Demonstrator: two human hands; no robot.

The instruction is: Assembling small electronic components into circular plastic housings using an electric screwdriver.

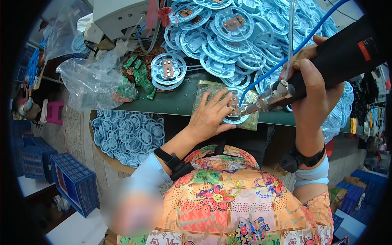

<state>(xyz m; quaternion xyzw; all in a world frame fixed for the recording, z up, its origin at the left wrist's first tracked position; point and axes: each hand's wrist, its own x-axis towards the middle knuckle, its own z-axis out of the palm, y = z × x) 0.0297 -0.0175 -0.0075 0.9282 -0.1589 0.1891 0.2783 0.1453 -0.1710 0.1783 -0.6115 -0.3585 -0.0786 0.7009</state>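
A round light blue plastic part point(238, 119) lies on a mat point(252, 121) at the table's front edge, a brown circuit board point(233, 103) set in it. My left hand point(210, 115) holds the part from its left side, fingers over its top and thumb along the near edge. My right hand point(312, 83) is wrapped around a black power screwdriver point(347, 55), tilted down to the left. Its metal nose point(261, 104) reaches the circuit board; the exact contact of the tip is too small to make out. A blue hose point(281, 63) and a clear tube run to the tool.
A large heap of light blue plastic parts point(220, 38) covers the back. Behind my left hand lie one part with a board point(168, 69), green circuit boards point(141, 75) and a clear bag point(96, 83). A grey box point(118, 18) stands back left; a bin of parts point(128, 136) is below.
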